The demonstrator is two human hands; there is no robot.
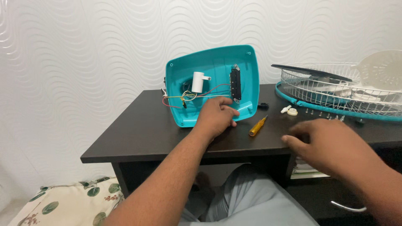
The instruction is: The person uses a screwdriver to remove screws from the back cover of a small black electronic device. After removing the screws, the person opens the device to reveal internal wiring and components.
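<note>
Seen from above at a dark desk (138, 129) set against a white wavy-patterned wall (83, 62). Left hand (216, 117) laid flat on the lower edge of a teal fan base housing (211, 67), fingers spread loosely over its rim, pressing rather than gripping, nothing clasped inside the palm. Housing propped upright near the middle of the desk, open inner side facing the camera, showing a white cylindrical capacitor (197, 81), a black switch block (235, 83) and loose red and yellow wires (184, 99). Right hand (331, 146) hovering above the desk's front right edge, empty, fingers curled partway, blurred. Between the two hands, lying on the desk just beside the housing, a small yellow-handled screwdriver (257, 126). Farther right, near the back, a white knob and cap (289, 111) and a row of small screws (324, 114), just beside a white wire fan grille with teal rim (335, 90) holding white fan blades (381, 71). Down left, on the floor, a leaf-printed cushion (67, 205).
</note>
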